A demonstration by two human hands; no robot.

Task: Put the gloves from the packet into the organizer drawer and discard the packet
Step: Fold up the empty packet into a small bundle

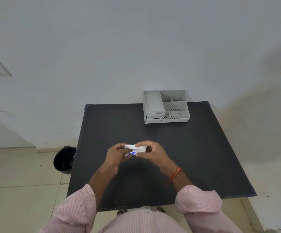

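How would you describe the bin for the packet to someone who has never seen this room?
Find the black table. On the tiled floor beside its left edge stands a small round bin. Its black liner sets it apart from the pale tiles.

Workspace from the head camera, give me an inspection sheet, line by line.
Surface: black table, bare apart from the job's things.
Job's things: white packet with a blue mark, held above the table; grey organizer at the far edge, drawers shut.
Clutter: nothing seen.
Hands: left hand and right hand both pinch the packet.
Cables: nothing seen.
Surroundings: black bin on the tiled floor left of the table; plain wall behind.
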